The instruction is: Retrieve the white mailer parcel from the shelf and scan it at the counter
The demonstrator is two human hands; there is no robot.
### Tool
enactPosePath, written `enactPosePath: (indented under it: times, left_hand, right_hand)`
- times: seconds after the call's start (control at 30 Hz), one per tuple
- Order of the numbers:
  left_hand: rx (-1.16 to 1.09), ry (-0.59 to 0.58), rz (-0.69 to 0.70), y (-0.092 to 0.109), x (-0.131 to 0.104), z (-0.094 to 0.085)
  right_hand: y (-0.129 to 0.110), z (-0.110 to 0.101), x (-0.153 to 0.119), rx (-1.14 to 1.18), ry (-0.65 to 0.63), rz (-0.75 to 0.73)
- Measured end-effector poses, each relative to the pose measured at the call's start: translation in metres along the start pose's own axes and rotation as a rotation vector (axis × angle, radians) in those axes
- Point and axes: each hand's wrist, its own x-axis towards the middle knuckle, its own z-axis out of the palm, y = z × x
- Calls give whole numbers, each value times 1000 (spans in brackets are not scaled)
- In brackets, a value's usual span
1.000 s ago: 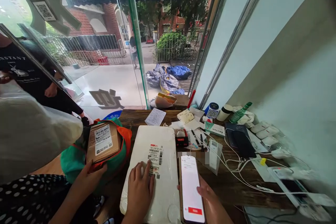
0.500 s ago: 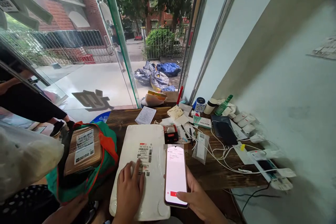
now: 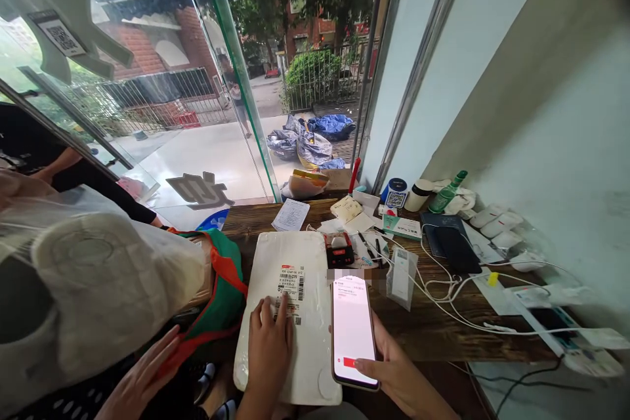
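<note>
Left hand [image 3: 268,351] flat and spread on the near end of the parcel [image 3: 290,302], forefinger stretched up to the lower edge of the label [image 3: 291,285], same as a second ago. Right hand [image 3: 394,377] curled under the phone [image 3: 353,331], thumb resting over the red button low on the screen; half a second ago the thumb sat there too, a second ago lay off to the side. Phone upright just right of the left hand, top edge level with the label. So, likely: label being checked against the screen, confirmation about to be tapped or just tapped. Left of the left hand, another person's hand [image 3: 140,377] now below the green bag [image 3: 224,289], no longer gripping the brown box, which is hidden now behind a big pale plastic sack [image 3: 98,282] swung in close to the camera. Beyond the parcel: small red-and-black printer [image 3: 339,251], white cables [image 3: 443,302], wooden table [image 3: 423,335].
</note>
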Motion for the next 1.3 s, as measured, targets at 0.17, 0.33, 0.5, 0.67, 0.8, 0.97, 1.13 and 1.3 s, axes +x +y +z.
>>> enactPosePath:
  times: [0.17, 0.33, 0.5, 0.67, 0.8, 0.97, 1.13, 1.3]
  left_hand:
    - [110, 10, 42, 6, 3, -1]
    - [128, -19, 30, 9, 2, 1]
    - [-46, -317, -133, 16, 15, -8]
    - [-90, -506, -241, 25, 36, -19]
    - [-78, -517, -235, 25, 38, -21]
    - [-48, -493, -215, 25, 35, -18]
    - [-17, -485, -195, 26, 36, -18]
    - [9, -491, -189, 26, 36, -17]
  right_hand:
    - [2, -4, 2, -6, 2, -10]
    - [3, -7, 4, -34, -29, -21]
    - [-4, -2, 2, -40, -57, 3]
    - [-10, 2, 2, -76, -101, -19]
    - [-12, 4, 3, -82, -113, -42]
    - [-11, 1, 5, -84, -113, -74]
    - [-9, -4, 8, -111, -120, -97]
    - [-11, -1, 10, -123, -130, -74]
